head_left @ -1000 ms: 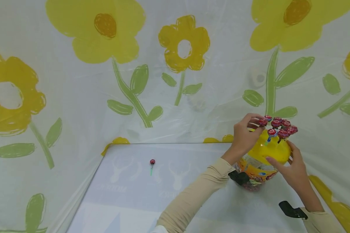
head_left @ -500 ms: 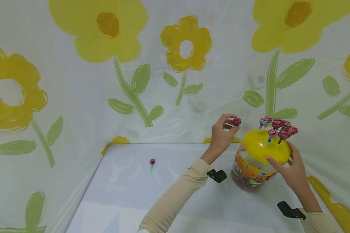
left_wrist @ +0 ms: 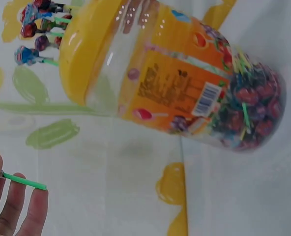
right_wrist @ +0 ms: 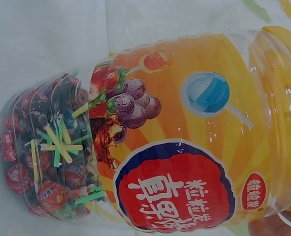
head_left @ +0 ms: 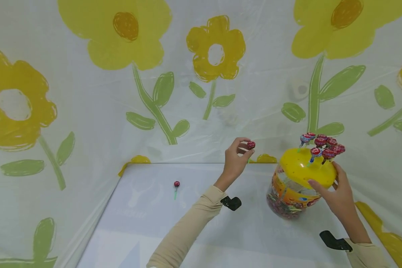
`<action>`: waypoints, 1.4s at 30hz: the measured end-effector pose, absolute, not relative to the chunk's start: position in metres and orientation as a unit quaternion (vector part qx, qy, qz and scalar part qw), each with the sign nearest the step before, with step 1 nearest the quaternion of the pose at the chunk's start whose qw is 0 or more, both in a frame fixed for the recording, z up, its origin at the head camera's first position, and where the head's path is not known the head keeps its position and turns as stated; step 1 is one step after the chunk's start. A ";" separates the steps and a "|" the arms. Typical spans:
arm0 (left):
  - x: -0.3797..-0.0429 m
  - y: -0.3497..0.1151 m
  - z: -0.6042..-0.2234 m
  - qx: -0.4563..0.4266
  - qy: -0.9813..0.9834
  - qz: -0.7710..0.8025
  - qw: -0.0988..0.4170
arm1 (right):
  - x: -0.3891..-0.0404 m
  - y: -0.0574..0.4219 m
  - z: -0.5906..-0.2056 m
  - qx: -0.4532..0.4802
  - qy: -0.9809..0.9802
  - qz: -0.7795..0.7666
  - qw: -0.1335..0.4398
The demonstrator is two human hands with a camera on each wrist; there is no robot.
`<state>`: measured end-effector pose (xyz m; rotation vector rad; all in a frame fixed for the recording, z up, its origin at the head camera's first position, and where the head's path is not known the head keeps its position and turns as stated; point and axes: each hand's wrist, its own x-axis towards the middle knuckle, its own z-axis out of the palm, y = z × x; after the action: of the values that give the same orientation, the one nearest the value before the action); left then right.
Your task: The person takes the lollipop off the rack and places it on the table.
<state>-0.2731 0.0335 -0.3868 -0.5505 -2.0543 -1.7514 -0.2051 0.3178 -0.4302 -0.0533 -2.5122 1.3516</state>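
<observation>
My left hand (head_left: pixel 235 160) pinches a red-wrapped lollipop (head_left: pixel 251 145) above the table, left of the jar; its green stick (left_wrist: pixel 25 181) shows in the left wrist view. A clear plastic jar (head_left: pixel 289 193) with an orange label stands at the right, loose lollipops (right_wrist: pixel 42 162) in its bottom part. Around the edge of its yellow lid (head_left: pixel 298 167) my right hand (head_left: pixel 338 193) curls, thumb at the front. Several lollipops (head_left: pixel 328 153) stick up from the lid by their sticks.
Another red lollipop (head_left: pixel 176 184) with a green stick lies on the white table (head_left: pixel 127 223), left of my left hand. Behind the table hangs a white curtain (head_left: pixel 97 93) printed with yellow flowers.
My left hand has drawn away from the lid to the left, carrying a lollipop that stood at the lid's left side. The right hand has stayed on the lid.
</observation>
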 end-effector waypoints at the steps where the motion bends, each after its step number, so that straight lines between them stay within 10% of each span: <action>1: -0.274 0.031 -0.389 -0.195 -0.730 -0.625 0.194 | -0.205 0.318 -0.430 -0.018 -0.871 0.469 0.144; 42: -0.282 -0.104 -0.516 0.019 -0.799 -0.583 0.147 | -0.207 0.320 -0.439 -0.025 -0.867 0.470 0.163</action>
<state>-0.2821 -0.1038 -0.5159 0.0542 -2.2989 -1.6766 -0.2071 0.3202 -0.4389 -0.0705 -2.4730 1.3410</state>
